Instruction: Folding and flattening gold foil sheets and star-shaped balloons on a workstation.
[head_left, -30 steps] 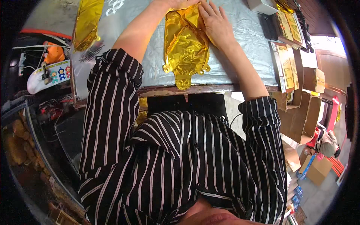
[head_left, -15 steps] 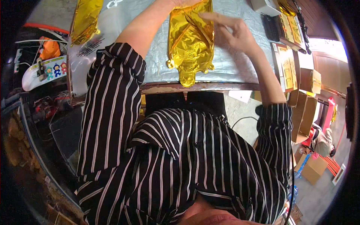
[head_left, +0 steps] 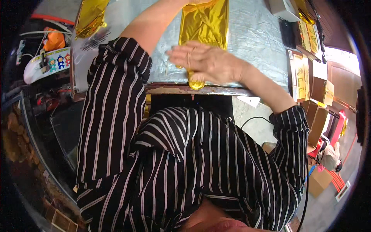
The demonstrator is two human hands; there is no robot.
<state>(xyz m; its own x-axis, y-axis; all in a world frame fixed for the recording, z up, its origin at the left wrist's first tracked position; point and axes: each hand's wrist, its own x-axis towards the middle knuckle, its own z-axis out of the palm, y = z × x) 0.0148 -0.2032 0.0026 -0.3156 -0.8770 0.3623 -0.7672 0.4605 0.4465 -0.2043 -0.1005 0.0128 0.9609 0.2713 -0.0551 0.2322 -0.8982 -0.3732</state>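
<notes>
A flat, folded gold foil balloon [head_left: 205, 25] lies lengthwise on the silvery-grey covered table [head_left: 257, 50], its rounded tab [head_left: 197, 84] at the near edge. Across its near part stretches my right hand [head_left: 206, 62], palm down, fingers extended and slightly blurred; it covers much of that end and holds nothing. Whether the palm presses on the foil or hovers just above it, I cannot tell. My left hand [head_left: 197, 1] is at the balloon's far part, mostly cut off by the upper edge, so its fingers are hidden.
Another gold foil piece [head_left: 91, 17] lies at the table's far left, over clear plastic. Along the right side stand a white box [head_left: 284, 9], a dark item [head_left: 287, 34] and flat packages with gold pictures [head_left: 299, 75]. Cardboard boxes [head_left: 319, 116] stand beyond the right edge.
My right hand has swept from the balloon's right side down and left, over its near end, and flattened out. My left hand stays at the far part.
</notes>
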